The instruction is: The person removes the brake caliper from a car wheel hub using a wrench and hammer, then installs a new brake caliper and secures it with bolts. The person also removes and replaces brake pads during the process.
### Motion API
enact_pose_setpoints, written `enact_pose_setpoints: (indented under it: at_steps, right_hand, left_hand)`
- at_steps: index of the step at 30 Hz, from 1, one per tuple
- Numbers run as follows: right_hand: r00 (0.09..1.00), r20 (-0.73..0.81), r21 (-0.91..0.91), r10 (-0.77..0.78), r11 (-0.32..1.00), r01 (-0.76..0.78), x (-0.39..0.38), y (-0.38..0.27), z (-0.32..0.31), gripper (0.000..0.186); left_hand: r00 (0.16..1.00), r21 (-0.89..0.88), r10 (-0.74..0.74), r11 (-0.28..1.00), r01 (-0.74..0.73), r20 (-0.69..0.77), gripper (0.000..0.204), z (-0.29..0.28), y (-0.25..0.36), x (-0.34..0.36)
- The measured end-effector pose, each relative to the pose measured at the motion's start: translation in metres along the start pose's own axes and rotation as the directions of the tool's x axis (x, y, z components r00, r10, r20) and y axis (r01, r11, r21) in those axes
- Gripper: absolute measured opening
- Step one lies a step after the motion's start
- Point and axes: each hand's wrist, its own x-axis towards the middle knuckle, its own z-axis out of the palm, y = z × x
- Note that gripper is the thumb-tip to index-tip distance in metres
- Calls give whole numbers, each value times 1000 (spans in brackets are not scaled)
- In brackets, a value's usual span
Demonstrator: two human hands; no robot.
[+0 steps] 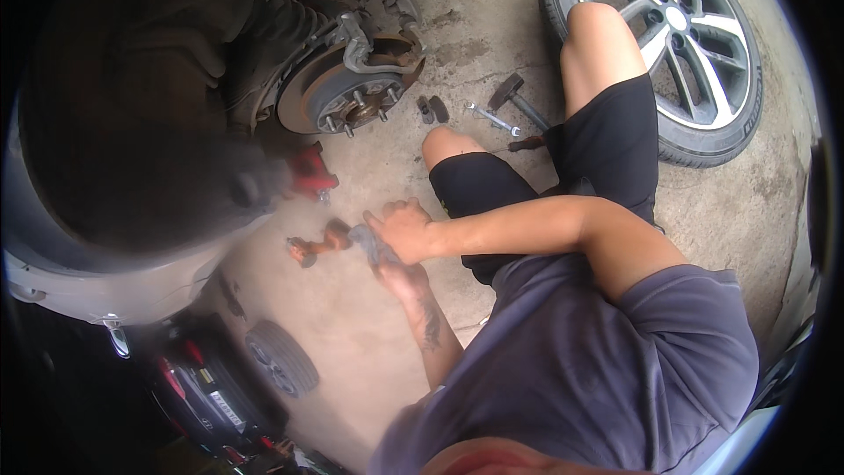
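Observation:
My left hand [402, 280], on a tattooed forearm, is closed around a crumpled-looking grey piece [374, 246]. From above, my right hand [406, 229] presses onto the same piece with its fingers bent. Whether the piece is cloth or something stiffer I cannot make out. Just left of it, an orange-brown part [321, 243] with a rounded end lies over the floor; its kind is unclear. A bare brake disc [308, 92] with wheel studs stands ahead of my hands, its grey brake caliper [359, 46] hanging at the far side.
Near my knees lie two small dark blocks [432, 109], a wrench [494, 120], a hammer [520, 102] and a dark-handled tool [527, 144]. A wheel [716, 31] lies at right. A red stand [311, 171] is beneath the car; another tyre [283, 359] lies lower left, near a dark car [211, 396].

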Motion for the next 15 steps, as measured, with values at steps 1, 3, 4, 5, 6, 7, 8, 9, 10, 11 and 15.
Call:
enact_pose_setpoints:
  at_steps: [1, 3, 4, 5, 6, 7, 8, 9, 10, 11, 15]
  right_hand:
    - [999, 35, 50, -16, 999, 14, 2, 1, 7, 53]
    - [991, 121, 136, -54, 990, 38, 6, 8, 31, 55]
    - [991, 84, 121, -108, 988, 97, 9, 11, 43, 56]
    - [983, 52, 96, -173, 981, 168, 11, 12, 53, 57]
    - [970, 23, 68, -241, 969, 239, 13, 12, 62, 58]
    - [952, 64, 84, -300, 952, 295, 12, 9, 60, 58]
    - [929, 106, 90, -355, 934, 347, 11, 10, 49, 59]
    - [900, 150, 99, -409, 912, 398, 10, 12, 38, 60]
    - [869, 186, 142, -459, 888, 438, 8, 13, 22, 59]
    - [835, 227, 187, -502, 864, 468, 8, 16, 2, 59]
    - [877, 136, 396, -460, 837, 378, 12, 16, -49, 46]
  left_hand:
    - [1000, 52, 13, 999, -12, -12, 45, -6, -8, 1]
    - [999, 24, -21, 999, 22, -35, 42, -12, -21, 8]
    - [998, 79, -28, 996, 32, -54, 42, -16, -22, 10]
    - [996, 125, -23, 992, 33, -81, 41, -20, -23, 10]
    - [994, 168, -17, 985, 36, -110, 41, -26, -24, 10]
    - [995, 340, 11, 940, 24, -103, 40, -35, -22, 8]
    - [996, 492, 34, 871, 14, -88, 39, -41, -21, 10]
    - [996, 630, 53, 777, 5, -72, 38, -48, -19, 13]
    - [998, 685, 48, 728, -16, -28, 39, -59, -15, 17]
    - [999, 733, 32, 679, -33, 15, 40, -73, -8, 25]
    - [986, 84, -104, 990, 116, -133, 49, -54, 27, 15]
